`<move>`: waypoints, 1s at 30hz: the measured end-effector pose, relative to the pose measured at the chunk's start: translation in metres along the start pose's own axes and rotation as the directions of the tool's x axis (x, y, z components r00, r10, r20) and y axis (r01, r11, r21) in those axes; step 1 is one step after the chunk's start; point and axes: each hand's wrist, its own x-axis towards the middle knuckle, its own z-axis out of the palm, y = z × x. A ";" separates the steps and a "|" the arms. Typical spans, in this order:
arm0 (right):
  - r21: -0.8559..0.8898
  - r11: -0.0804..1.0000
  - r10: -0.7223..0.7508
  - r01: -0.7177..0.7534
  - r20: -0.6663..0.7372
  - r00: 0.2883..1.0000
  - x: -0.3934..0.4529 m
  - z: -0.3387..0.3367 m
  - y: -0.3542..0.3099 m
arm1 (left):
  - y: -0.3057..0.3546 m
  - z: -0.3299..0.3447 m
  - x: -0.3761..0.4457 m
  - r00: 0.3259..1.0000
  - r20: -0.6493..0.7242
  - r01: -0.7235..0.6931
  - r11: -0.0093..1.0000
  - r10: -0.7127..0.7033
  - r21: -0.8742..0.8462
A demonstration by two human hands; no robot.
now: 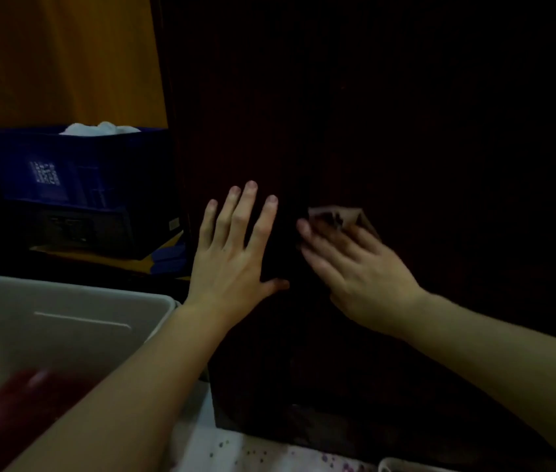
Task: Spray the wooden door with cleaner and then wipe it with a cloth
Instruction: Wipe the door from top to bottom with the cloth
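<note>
Head view, dim: left hand (235, 247) flat on door (406, 131); blurred right hand (355, 267) seemingly presses cloth (337, 216), mostly hidden.

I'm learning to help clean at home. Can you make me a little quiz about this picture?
1. True or false: the left hand lies flat on the door.
2. Which hand presses the cloth? A) left B) right
3. Fill in: the crate beside the door is ____.

Key: 1 true; 2 B; 3 blue.
</note>
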 end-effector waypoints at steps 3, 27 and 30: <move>-0.032 0.993 -0.107 0.110 0.078 0.991 -0.023 0.008 -0.006 | 0.003 0.002 0.003 0.992 -0.026 -0.119 0.993 0.120 0.014; 0.020 0.973 0.229 -0.230 0.010 0.973 -0.075 0.014 -0.001 | 0.048 0.020 0.016 0.998 -0.052 0.015 0.997 -0.019 -0.077; 0.028 0.968 0.252 -0.250 -0.043 0.967 -0.077 0.003 0.014 | 0.053 0.015 0.018 0.998 -0.059 -0.013 1.000 0.012 -0.024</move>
